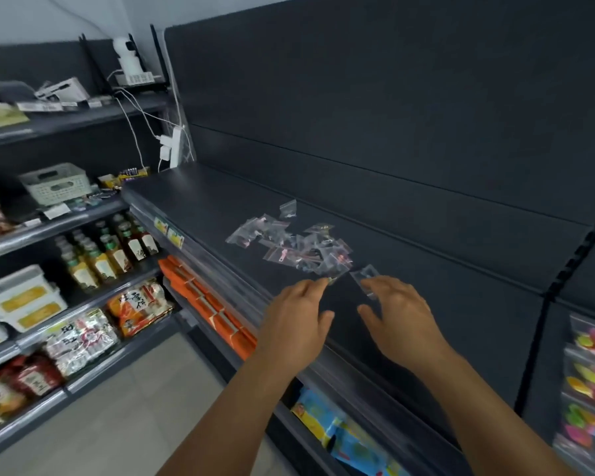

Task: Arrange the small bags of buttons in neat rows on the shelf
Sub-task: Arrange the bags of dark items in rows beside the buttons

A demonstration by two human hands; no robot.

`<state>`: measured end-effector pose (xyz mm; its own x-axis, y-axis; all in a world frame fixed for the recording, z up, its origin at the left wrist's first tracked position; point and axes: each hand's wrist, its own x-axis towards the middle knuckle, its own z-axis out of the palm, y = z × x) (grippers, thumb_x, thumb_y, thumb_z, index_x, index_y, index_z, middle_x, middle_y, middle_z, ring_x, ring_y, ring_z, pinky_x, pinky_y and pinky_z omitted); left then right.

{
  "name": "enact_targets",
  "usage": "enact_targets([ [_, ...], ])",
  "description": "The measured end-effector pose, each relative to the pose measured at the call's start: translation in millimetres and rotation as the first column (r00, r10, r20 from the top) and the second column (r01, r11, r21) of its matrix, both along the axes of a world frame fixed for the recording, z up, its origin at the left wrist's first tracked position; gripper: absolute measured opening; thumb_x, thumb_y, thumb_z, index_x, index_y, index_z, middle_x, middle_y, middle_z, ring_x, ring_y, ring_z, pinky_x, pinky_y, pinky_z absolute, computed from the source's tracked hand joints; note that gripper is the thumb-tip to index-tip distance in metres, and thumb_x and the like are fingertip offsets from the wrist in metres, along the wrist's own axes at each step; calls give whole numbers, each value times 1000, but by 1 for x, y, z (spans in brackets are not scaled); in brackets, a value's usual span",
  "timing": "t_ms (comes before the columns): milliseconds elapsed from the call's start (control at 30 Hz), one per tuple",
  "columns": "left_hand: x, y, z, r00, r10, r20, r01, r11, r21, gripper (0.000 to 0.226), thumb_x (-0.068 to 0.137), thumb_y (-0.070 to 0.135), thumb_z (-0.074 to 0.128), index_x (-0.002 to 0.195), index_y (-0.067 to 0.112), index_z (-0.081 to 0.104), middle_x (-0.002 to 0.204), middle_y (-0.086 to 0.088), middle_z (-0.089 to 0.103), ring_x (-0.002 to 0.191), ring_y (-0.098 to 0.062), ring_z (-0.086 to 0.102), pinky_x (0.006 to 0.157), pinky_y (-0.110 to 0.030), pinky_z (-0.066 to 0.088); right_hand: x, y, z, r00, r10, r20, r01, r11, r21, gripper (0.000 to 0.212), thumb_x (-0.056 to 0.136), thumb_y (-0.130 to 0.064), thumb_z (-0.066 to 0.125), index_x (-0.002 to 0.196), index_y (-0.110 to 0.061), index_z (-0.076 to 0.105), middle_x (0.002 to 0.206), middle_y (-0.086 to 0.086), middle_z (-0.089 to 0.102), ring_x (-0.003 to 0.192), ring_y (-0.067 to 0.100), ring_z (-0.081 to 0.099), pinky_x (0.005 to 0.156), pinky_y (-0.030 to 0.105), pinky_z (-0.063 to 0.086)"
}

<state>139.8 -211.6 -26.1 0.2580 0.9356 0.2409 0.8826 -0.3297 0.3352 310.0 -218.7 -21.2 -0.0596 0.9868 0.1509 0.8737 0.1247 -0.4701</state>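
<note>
Several small clear bags of buttons [294, 242] lie in a loose heap on the dark shelf [200, 204]. One bag [288, 209] sits apart at the heap's far edge. My left hand [298, 316] reaches over the shelf's front part, its fingertips touching a bag at the heap's near edge. My right hand [397, 314] is beside it with fingers spread, its fingertips on a clear bag [366, 274] just right of the heap. Neither hand visibly curls round a bag; the image is blurred.
The shelf's back panel [375, 108] rises right behind the heap. Orange packs [203, 293] and blue-yellow packs [334, 431] fill the shelves below. Bottles [107, 249] and snack bags stand on racks to the left; coloured items [588, 383] hang at the right.
</note>
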Motion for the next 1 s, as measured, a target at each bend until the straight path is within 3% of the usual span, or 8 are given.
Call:
enact_targets([
  [167,-1,57,-14,994,-74,-75,71,997,-37,53,97,32,46,146,18,31,145,-1,40,132,-19,34,109,-32,30,2,47,-13,995,-74,64,81,991,-108,45,94,-29,49,138,-23,41,145,-1,39,132,23,35,109,40,31],
  [333,5,95,-29,962,-182,-205,172,983,-67,53,100,33,38,148,17,24,153,3,26,138,-19,19,113,-34,17,2,67,-32,985,-95,147,119,978,-170,48,95,-35,45,142,-31,34,152,-10,26,136,19,28,110,39,26],
  [467,8,105,-36,951,-239,-198,233,971,-52,49,100,35,36,145,18,30,148,7,33,131,-20,24,109,-36,21,9,67,-35,989,-142,51,145,987,-73,25,89,-10,53,106,-24,66,130,-9,54,123,18,45,101,37,38],
  [533,9,106,-38,944,-289,-159,287,957,-35,46,100,34,36,143,18,36,144,6,39,127,-20,31,106,-34,26,17,62,-33,985,-169,16,170,983,-65,32,81,7,51,84,-20,69,115,-7,63,119,18,48,98,37,41],
  [633,11,105,-36,919,-390,-61,390,921,-12,40,99,31,40,136,17,48,133,4,50,117,-19,40,101,-30,33,25,54,-29,975,-218,46,221,972,-80,39,75,14,48,67,-22,61,110,-6,65,120,18,48,98,33,40],
  [733,13,108,-32,926,-370,70,373,927,-27,36,97,30,45,129,15,53,125,0,53,115,-19,43,97,-30,37,21,51,-28,913,-408,15,408,910,-76,22,85,-3,53,89,-22,65,108,0,64,106,23,54,81,27,43],
  [833,15,115,-30,962,-273,15,274,959,-75,43,96,38,44,129,11,50,125,-5,49,118,-23,42,95,-33,39,4,55,-32,881,-457,118,467,881,-78,28,90,-32,55,116,-24,60,118,1,58,110,25,47,91,31,41],
  [1000,18,121,-31,957,-289,-17,284,948,-146,50,93,40,52,131,10,46,128,-8,45,121,-26,41,96,-34,40,-8,54,-30,917,-391,75,398,910,-114,41,86,0,47,108,-27,70,132,-1,50,119,22,43,97,24,35],
])
